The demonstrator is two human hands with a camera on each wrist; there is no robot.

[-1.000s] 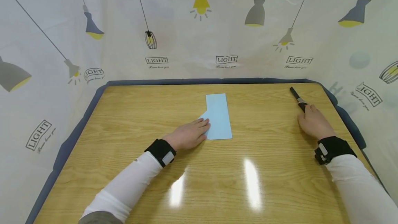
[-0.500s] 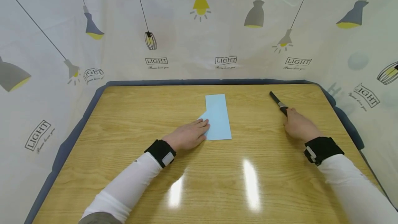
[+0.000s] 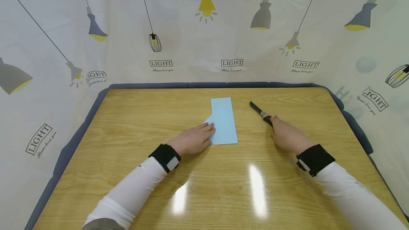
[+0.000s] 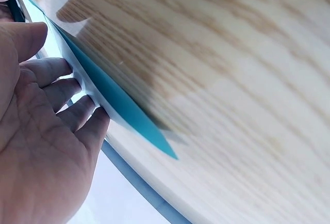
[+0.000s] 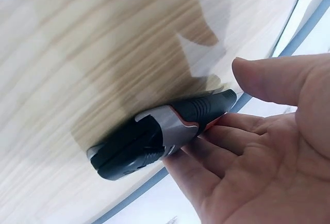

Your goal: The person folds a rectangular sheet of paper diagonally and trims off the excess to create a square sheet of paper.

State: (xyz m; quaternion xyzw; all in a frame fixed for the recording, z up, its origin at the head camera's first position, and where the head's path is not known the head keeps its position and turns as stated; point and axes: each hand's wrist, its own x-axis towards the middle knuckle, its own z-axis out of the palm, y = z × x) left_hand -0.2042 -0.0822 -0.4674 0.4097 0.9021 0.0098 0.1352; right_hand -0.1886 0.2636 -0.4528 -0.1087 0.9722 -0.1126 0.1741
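My left hand lies with fingers extended on the left edge of a folded light blue paper, which rests on the table. In the left wrist view a raised teal edge of the paper bows off the tabletop beside the fingertips. To the right of the paper, my right hand holds a black and grey stapler with its far end toward the upper left. The right wrist view shows the stapler close up, a red line along its grey band. Fingers lie along one side, the thumb near its narrow end.
The wooden table has a dark blue padded rim on its far and side edges. A white curtain printed with lamps hangs behind it. Glare marks the front tabletop.
My right hand has carried the stapler leftward and slightly nearer to me, from the table's far right toward the paper. My left hand and the paper have stayed in place.
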